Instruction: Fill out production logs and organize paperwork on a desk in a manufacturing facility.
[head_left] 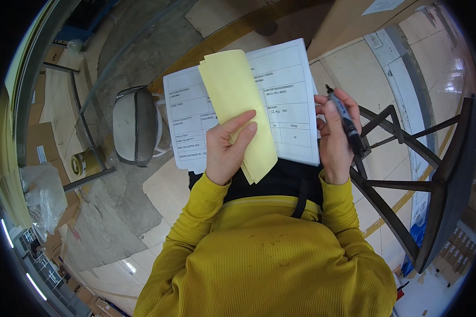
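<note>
My left hand [230,143] pinches a curled bundle of yellow paper sheets [237,90] between thumb and fingers. The bundle lies across a stack of white printed forms [292,105], with table lines and a little handwriting on the top one. At the forms' right edge is my right hand [337,140], its fingers closed around a black marker [346,122]. The marker's dark tip points up and away, uncapped as far as I can see. Some fingers of this hand also touch the forms' edge. Part of the top form is hidden under the yellow sheets.
A grey padded stool [134,127] stands to the left. On the right is a dark metal frame [391,211] with struts. A cardboard box [349,24] rises at the far right. Clear plastic wrap [43,195] and a tape roll [84,162] sit at the far left.
</note>
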Demonstrator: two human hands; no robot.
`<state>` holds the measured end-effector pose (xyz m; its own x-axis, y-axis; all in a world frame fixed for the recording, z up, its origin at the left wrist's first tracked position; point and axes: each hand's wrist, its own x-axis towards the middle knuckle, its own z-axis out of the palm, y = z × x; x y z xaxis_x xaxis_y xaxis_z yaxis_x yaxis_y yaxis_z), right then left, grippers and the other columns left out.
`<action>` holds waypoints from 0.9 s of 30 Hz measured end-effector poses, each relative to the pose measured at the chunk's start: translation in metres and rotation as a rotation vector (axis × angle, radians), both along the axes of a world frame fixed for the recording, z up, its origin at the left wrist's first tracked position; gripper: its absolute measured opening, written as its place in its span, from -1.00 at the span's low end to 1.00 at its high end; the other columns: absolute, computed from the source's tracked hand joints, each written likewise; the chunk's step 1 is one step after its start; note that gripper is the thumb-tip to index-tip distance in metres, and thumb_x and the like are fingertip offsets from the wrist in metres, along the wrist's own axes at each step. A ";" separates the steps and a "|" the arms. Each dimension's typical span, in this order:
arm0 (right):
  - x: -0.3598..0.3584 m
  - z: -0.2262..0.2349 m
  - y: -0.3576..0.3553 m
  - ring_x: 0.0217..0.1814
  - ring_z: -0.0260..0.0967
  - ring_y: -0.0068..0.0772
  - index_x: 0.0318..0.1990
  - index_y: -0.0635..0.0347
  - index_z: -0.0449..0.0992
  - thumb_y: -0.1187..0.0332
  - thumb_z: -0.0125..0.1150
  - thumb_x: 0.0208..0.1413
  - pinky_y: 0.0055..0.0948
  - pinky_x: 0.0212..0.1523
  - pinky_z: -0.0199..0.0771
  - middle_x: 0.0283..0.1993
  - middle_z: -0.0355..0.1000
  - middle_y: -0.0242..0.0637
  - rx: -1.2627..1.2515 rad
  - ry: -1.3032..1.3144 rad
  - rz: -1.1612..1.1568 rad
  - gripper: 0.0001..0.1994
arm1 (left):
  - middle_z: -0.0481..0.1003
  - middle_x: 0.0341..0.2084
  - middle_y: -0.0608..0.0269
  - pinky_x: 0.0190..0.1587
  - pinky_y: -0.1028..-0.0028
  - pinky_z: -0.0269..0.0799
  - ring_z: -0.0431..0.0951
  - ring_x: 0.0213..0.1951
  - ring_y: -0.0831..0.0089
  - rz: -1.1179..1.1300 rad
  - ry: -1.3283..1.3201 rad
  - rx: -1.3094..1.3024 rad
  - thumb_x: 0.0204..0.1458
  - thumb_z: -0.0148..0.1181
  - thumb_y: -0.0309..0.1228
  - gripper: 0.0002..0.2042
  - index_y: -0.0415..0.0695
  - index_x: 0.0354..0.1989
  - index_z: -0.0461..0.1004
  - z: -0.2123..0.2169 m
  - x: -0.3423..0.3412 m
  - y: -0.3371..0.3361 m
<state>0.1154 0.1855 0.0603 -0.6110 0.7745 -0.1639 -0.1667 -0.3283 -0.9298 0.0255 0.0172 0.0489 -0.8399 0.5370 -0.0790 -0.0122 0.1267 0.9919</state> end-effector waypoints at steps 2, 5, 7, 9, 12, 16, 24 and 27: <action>-0.001 0.000 -0.014 -0.27 0.34 -0.56 -0.01 0.26 0.25 0.51 0.20 -0.02 -0.63 -0.28 0.37 -0.17 0.40 -0.17 0.082 0.045 0.091 -0.61 | 0.52 -0.37 0.20 -0.26 0.61 0.39 0.46 -0.34 0.60 0.001 -0.026 0.001 -0.01 0.17 -0.44 -0.75 -0.31 -0.17 0.48 0.007 0.001 0.001; -0.007 0.007 -0.037 -0.21 0.33 -0.56 -0.02 0.25 0.28 0.62 0.29 -0.16 -0.63 -0.22 0.37 -0.15 0.39 -0.21 0.094 0.061 0.235 -0.52 | 0.52 -0.39 0.19 -0.27 0.60 0.40 0.46 -0.35 0.60 0.015 -0.083 0.029 -0.03 0.23 -0.36 -0.70 -0.33 -0.19 0.49 0.014 0.000 0.000; -0.010 0.001 -0.043 -0.18 0.32 -0.55 -0.02 0.24 0.30 0.60 0.33 -0.20 -0.62 -0.22 0.36 -0.16 0.39 -0.22 0.234 0.074 0.277 -0.49 | 0.53 -0.41 0.21 -0.28 0.60 0.41 0.46 -0.36 0.60 -0.031 -0.117 0.046 -0.04 0.25 -0.34 -0.69 -0.33 -0.20 0.49 0.017 -0.002 -0.002; -0.010 0.000 -0.045 -0.18 0.32 -0.56 -0.04 0.24 0.32 0.59 0.35 -0.21 -0.61 -0.21 0.36 -0.16 0.39 -0.25 0.238 0.065 0.307 -0.50 | 0.52 -0.42 0.22 -0.30 0.61 0.41 0.46 -0.38 0.61 -0.028 -0.106 0.033 -0.05 0.26 -0.34 -0.70 -0.33 -0.23 0.50 0.018 -0.003 -0.004; -0.009 0.000 -0.048 -0.18 0.32 -0.57 -0.05 0.24 0.33 0.58 0.34 -0.21 -0.60 -0.18 0.35 -0.17 0.40 -0.29 0.317 0.029 0.361 -0.52 | 0.52 -0.45 0.22 -0.30 0.61 0.41 0.46 -0.39 0.62 -0.038 -0.163 0.031 -0.06 0.27 -0.34 -0.71 -0.34 -0.26 0.50 0.018 -0.003 -0.005; -0.010 0.001 -0.050 -0.17 0.33 -0.58 -0.05 0.24 0.35 0.54 0.28 -0.11 -0.62 -0.16 0.33 -0.21 0.41 -0.31 0.309 0.009 0.422 -0.59 | 0.52 -0.51 0.33 -0.37 0.68 0.34 0.42 -0.45 0.68 -0.024 -0.161 0.021 -0.03 0.21 -0.41 -0.81 -0.32 -0.35 0.52 0.014 -0.005 -0.007; -0.002 -0.018 -0.014 -0.40 0.23 -0.71 -0.18 0.28 0.44 0.41 0.20 0.01 -0.68 -0.32 0.25 -0.33 0.39 -0.40 0.289 -0.218 0.093 -0.78 | 0.48 -0.65 0.38 -0.52 0.70 0.29 0.37 -0.58 0.74 0.107 -0.185 0.014 -0.08 0.25 -0.47 -0.86 -0.31 -0.54 0.50 0.002 -0.020 -0.030; -0.015 -0.020 -0.021 -0.42 0.21 -0.74 -0.37 0.27 0.42 0.51 0.27 -0.08 -0.71 -0.35 0.24 -0.42 0.37 -0.41 0.340 -0.045 -0.033 -0.86 | 0.50 -0.63 0.32 -0.49 0.69 0.34 0.42 -0.58 0.70 0.126 -0.279 0.095 -0.11 0.27 -0.48 -0.87 -0.30 -0.55 0.51 0.004 -0.025 -0.040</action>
<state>0.1000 0.1646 0.0403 -0.5823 0.8090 0.0806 -0.1285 0.0064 -0.9917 0.0005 -0.0227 0.0527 -0.8531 0.4462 -0.2703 -0.2952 0.0143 0.9553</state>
